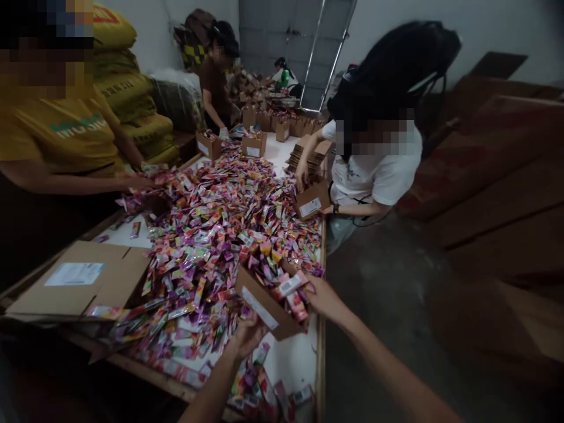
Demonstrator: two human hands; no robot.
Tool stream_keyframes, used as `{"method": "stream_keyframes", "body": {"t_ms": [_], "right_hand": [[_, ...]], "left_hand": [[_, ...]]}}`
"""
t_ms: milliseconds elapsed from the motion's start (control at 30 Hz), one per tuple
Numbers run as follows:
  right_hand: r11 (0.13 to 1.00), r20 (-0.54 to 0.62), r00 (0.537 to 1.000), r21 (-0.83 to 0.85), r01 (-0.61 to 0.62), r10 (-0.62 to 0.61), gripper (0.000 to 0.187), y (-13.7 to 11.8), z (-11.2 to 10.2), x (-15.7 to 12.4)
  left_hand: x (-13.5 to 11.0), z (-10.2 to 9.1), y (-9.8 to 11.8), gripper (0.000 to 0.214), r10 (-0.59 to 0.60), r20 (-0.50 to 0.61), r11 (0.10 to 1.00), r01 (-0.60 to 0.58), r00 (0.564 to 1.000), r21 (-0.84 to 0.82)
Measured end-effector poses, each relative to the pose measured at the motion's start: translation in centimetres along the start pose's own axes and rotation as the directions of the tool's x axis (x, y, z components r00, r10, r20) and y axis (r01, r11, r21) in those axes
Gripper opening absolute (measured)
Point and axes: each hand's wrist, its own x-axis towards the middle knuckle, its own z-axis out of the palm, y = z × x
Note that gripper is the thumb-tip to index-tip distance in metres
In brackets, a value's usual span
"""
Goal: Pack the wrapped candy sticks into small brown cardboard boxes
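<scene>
A wooden-rimmed table (321,352) carried a glossy heap of pink and purple sachets (211,235). At its near edge, the left hand (247,336) gripped a white-labelled cardboard box (264,308); the right hand (321,296) pinched sachets over it. Print was unreadable.

A white-topped table (291,358) carries heaped colourful sachets (211,229) and cardboard boxes (79,282).

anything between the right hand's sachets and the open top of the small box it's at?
Nothing visible. The right hand holds sachets right at the open top of the small box, which the left hand steadies from below. Only sachets already inside lie beneath.
</scene>
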Motion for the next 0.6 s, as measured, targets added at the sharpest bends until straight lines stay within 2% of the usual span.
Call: {"method": "stream_keyframes", "body": {"t_ms": [33, 100, 167, 233, 300, 333, 367, 400, 433, 467, 500, 533, 600], "right_hand": [[0.998, -0.021, 1.0, -0.053, -0.019, 0.018, 0.037, 2.4, -0.7, 0.0], [0.979, -0.058, 0.997, -0.197, -0.051, 0.041, 0.04, 6.4, -2.2, -0.2], [0.945, -0.051, 0.995, -0.313, -0.092, 0.08, 0.04, 9.7, -3.4, -0.5], [0.916, -0.05, 0.99, -0.376, -0.144, 0.135, 0.039, 12.0, -3.8, -0.9], [0.899, -0.075, 0.984, -0.401, -0.178, 0.161, 0.043, 13.4, -3.3, -1.2], [0.889, -0.107, 0.983, -0.419, -0.183, 0.152, 0.047, 13.7, -2.8, -1.5], [0.874, -0.153, 0.981, -0.453, -0.178, 0.12, 0.051, 13.6, -2.3, -1.7], [0.851, -0.198, 0.978, -0.5, -0.161, 0.069, 0.053, 13.3, -1.6, -2.0], [0.82, -0.225, 0.974, -0.556, -0.139, 0.012, 0.05, 12.6, -1.0, -2.2], [0.788, -0.234, 0.972, -0.604, -0.119, -0.032, 0.045, 11.8, -0.5, -2.5], [0.764, -0.225, 0.973, -0.636, -0.108, -0.05, 0.04, 10.9, 0.0, -2.8], [0.754, -0.201, 0.979, -0.649, -0.103, -0.04, 0.036, 10.0, 0.4, -3.1], [0.769, -0.167, 0.986, -0.627, -0.123, 0.021, 0.032, 8.7, 0.8, -3.5]], "left_hand": [[1.0, 0.8, -1.7, 0.03, -0.082, -0.003, 0.996, 0.082, 0.997, 0.04], [2.8, 2.1, -4.9, 0.038, -0.243, -0.086, 0.943, 0.256, 0.966, 0.214], [4.0, 2.6, -7.5, 0.055, -0.324, -0.227, 0.81, 0.394, 0.918, 0.434], [4.4, 2.6, -8.6, 0.075, -0.273, -0.353, 0.696, 0.437, 0.895, 0.569], [4.1, 2.8, -8.3, 0.088, -0.089, -0.383, 0.673, 0.339, 0.92, 0.658], [3.8, 3.2, -7.7, 0.089, 0.06, -0.344, 0.629, 0.232, 0.937, 0.742], [3.4, 3.9, -6.8, 0.087, 0.221, -0.253, 0.536, 0.099, 0.942, 0.839], [3.0, 5.0, -5.9, 0.082, 0.352, -0.104, 0.39, -0.045, 0.93, 0.92], [2.9, 6.3, -4.9, 0.076, 0.414, 0.071, 0.211, -0.172, 0.907, 0.962], [3.0, 7.9, -4.0, 0.068, 0.39, 0.222, 0.045, -0.259, 0.894, 0.965], [3.4, 9.5, -3.4, 0.061, 0.29, 0.332, -0.092, -0.319, 0.898, 0.943], [4.2, 11.0, -2.9, 0.056, 0.165, 0.374, -0.209, -0.339, 0.912, 0.917], [6.6, 13.4, -2.8, 0.056, -0.012, 0.321, -0.429, -0.295, 0.947, 0.854]]}}
